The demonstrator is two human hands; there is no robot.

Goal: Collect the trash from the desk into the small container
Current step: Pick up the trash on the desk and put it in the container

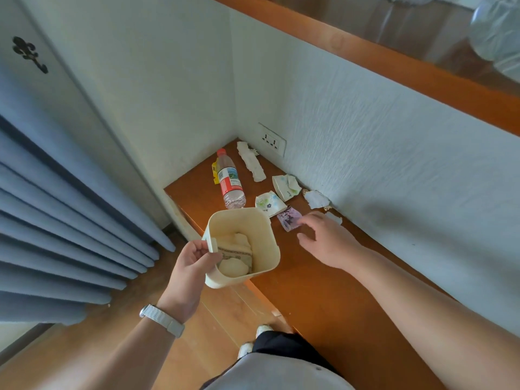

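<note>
My left hand (190, 263) grips the rim of a small cream container (264, 237), held over the desk's front edge; crumpled tissue and a paper wrapper lie inside it. My right hand (323, 237) hovers open over the desk, fingers spread just right of a purple wrapper (288, 218). Further back lie two torn floral paper cups (267, 202) (285, 187), a white crumpled scrap (316, 199), a long white tissue (251, 161), a plastic water bottle (229, 180) with a red cap, and a yellow wrapper (215, 171) beside it.
The orange wooden desk (323, 294) runs along a white textured wall with a socket (272, 139). Blue curtains (56, 220) hang at the left. A wooden ledge (394, 60) sits above the wall. A small white scrap (334, 218) lies near the wall.
</note>
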